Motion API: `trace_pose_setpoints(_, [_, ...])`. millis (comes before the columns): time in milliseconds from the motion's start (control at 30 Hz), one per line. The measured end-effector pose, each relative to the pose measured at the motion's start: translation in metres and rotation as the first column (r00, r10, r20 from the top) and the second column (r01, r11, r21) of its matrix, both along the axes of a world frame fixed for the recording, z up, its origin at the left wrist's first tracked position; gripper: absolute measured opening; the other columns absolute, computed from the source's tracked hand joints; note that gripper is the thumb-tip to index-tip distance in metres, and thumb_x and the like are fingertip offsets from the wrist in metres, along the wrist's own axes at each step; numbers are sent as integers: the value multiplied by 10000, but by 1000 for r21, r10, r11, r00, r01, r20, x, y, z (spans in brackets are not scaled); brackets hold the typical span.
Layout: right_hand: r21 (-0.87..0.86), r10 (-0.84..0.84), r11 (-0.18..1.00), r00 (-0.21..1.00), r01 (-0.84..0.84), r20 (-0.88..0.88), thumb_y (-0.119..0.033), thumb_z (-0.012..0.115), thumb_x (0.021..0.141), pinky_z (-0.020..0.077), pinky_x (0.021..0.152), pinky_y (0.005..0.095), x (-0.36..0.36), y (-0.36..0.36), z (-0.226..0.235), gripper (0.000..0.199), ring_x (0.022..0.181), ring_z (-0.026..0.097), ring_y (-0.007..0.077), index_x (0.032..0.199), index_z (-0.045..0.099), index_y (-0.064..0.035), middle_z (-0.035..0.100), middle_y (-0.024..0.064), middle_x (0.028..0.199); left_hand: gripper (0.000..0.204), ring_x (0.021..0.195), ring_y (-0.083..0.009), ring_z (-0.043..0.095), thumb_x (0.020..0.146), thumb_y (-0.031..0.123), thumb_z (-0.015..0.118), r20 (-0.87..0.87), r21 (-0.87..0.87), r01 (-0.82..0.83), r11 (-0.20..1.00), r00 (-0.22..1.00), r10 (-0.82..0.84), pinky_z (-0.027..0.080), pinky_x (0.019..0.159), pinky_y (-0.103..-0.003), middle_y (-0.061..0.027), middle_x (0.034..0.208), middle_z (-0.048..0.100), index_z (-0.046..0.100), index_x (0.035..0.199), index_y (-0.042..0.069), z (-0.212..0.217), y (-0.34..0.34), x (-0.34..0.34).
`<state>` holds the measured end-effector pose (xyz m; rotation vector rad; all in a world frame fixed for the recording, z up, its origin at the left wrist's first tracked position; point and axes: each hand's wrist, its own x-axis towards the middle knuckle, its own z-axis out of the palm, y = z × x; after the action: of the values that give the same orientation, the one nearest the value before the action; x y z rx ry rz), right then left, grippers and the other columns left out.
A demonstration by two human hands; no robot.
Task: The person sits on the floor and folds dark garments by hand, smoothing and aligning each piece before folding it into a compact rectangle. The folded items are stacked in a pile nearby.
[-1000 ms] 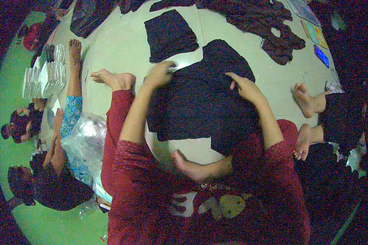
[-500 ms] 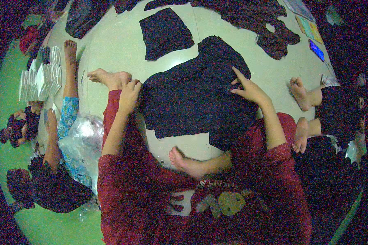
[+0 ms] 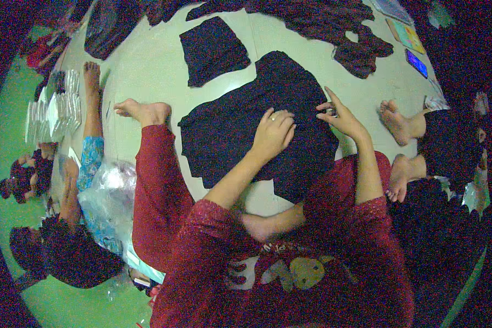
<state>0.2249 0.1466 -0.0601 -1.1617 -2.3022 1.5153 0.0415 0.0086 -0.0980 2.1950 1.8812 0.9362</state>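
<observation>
A dark, nearly black cloth garment lies spread flat on the floor in front of me, between my legs. On the middle of it rests my left hand, back up, a ring on one finger, its fingers slightly bent and a little apart, with no fold of cloth visibly gripped. My right hand is at the garment's right edge, index finger stretched out and the other fingers partly curled. It looks open, with nothing visible in it. Just beyond lies a smaller folded dark cloth.
More dark garments lie at the far side. A phone with a lit blue screen is at the far right. Stacked white packets, a clear plastic bag and a seated person are on the left. Another person's feet are close on the right.
My left hand has moved right, from beside my left foot and the garment's left edge to the garment's middle. My right hand has shifted slightly right. The garment lies much as before.
</observation>
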Motion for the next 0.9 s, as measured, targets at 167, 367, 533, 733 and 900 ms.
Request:
trace_pose_setpoints(167, [44,-45,998,994,49,-102,-102,603,809,434,776,278,0,16,2,694,868,556,136,1382,214,-130,599,94,1013,253,1002,-286,525,793,212,573,23,-18,156,988,988,-156,377,917,-439,-133,1050,563,555,961,25,5,-17,16])
trace_pose_setpoints(367, [90,-121,986,970,143,-213,-65,514,857,421,831,283,-14,15,14,524,928,547,140,1335,304,-113,594,95,1031,411,1139,-314,433,814,326,550,101,48,-83,995,992,78,310,963,-488,-160,1203,474,518,1104,37,-3,12,11])
trace_pose_setpoints(533, [179,-160,957,929,229,-333,-68,483,863,441,823,304,-53,2,16,412,921,575,180,1267,405,-95,611,79,1029,567,1286,-298,254,842,441,448,-87,-161,-137,977,988,124,158,1021,-549,-172,1356,324,423,1251,48,-6,43,28])
trace_pose_setpoints(733, [351,53,936,985,8,-162,-68,467,855,381,937,339,-74,-30,0,398,1086,509,267,1250,416,-66,536,128,1157,276,915,-316,526,665,63,562,95,157,-452,878,892,442,409,801,-434,-138,948,573,588,939,48,7,-32,-77])
trace_pose_setpoints(900, [521,215,807,960,-278,180,-29,494,794,374,952,374,-63,-56,-20,448,1139,453,294,1237,425,-46,465,146,1239,321,942,-309,504,683,113,604,-423,-130,-585,801,763,489,380,828,-431,-131,983,532,522,987,51,-1,-101,-165])
